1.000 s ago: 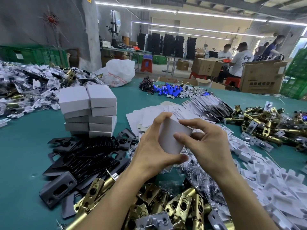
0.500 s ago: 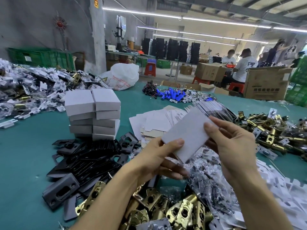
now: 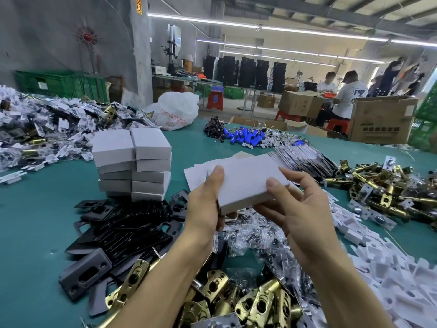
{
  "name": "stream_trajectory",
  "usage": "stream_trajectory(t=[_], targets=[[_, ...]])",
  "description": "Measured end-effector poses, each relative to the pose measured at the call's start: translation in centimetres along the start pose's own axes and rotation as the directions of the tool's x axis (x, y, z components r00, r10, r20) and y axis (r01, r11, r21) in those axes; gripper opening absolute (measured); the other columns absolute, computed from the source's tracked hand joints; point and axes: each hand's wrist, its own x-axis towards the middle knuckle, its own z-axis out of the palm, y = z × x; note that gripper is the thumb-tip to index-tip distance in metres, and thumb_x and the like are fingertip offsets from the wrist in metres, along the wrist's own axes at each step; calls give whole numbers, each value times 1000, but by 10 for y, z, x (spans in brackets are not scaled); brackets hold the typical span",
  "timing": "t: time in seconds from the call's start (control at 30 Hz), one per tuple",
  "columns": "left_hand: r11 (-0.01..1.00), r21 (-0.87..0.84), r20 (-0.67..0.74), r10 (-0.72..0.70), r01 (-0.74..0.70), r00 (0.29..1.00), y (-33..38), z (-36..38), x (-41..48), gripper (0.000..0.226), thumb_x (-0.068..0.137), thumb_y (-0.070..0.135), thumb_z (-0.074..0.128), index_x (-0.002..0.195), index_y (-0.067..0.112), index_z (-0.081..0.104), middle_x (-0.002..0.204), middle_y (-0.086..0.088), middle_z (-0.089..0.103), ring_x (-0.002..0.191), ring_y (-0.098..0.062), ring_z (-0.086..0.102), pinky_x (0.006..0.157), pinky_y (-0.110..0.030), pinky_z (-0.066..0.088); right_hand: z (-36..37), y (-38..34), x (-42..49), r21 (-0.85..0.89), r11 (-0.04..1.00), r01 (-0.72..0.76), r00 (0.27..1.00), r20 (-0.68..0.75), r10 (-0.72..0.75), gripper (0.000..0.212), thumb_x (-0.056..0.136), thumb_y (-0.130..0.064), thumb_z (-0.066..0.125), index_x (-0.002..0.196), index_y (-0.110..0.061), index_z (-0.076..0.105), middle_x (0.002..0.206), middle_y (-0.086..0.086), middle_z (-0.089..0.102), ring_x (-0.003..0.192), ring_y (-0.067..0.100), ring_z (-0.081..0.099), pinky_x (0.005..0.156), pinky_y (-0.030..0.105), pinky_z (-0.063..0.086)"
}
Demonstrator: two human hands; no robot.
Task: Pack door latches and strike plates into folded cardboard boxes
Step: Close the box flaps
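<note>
Box is white, flat and closed, tipped a little. The left hand grips its left end; the right hand pinches its right edge, above the counter.

1. Right now the hall is lit brightly and evenly; long ceiling strip lights are seen running from 11 to 2 o'clock, slightly blown out.
2. Daylight is let in at 3 o'clock, where an opening is washed to white.
3. The folded box at centre is rendered near-white, surface detail almost lost; its near edge is shaded grey.
4. Soft shadows are cast on the green table at 9 o'clock.
5. Sharp glints are thrown off the brass latches at 6 o'clock.
6. Lines are bowed by the wide lens: the pillar at 11 o'clock is seen leaning.
7. The workers at 2 o'clock are smeared soft.
</note>
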Motion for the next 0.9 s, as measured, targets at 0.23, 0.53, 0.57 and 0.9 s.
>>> stream_trajectory(t=[0.23, 0.53, 0.57, 0.9], targets=[[967, -181, 84, -167, 180, 982, 0, -1, -2, 71, 91, 78, 28, 84, 17, 64, 49, 3, 50, 38, -7, 38, 38, -19, 27, 6, 3, -2, 43, 999, 3, 999, 45, -5, 30, 81, -13, 72, 108, -21, 61, 100, 12, 65, 89, 27, 74, 72, 38, 61], [971, -222, 79, -77, 93, 994, 4, -4, 7, 67, 96, 66, 34, 64, 21, 73, 44, 6, 48, 33, -6, 37, 33, -17, 28, 9, 2, -4, 176, 983, -51, 993, 112, 31, 37, 69, -18, 73, 104, -21, 59, 87, 6, 76, 90, 30, 74, 70, 37, 61], [981, -180, 87, -54, 69, 995, 6, -4, 9, 65, 96, 65, 35, 66, 24, 75, 45, 5, 50, 34, -7, 39, 33, -17, 29, 6, 0, -2, 199, 978, -58, 995, 97, 39, 36, 70, -18, 72, 104, -20, 59, 88, 5, 77, 90, 30, 74, 68, 36, 61], [962, 97, 202, -269, 254, 942, 17, -9, 1, 51, 83, 53, 68, 92, 2, 68, 65, -14, 70, 40, -13, 57, 37, -18, 44, -5, -3, 4, 43, 994, -104, 995, 20, 103, 61, 74, -26, 69, 134, -26, 58, 111, 15, 70, 84, 33, 75, 64, 31, 61]])
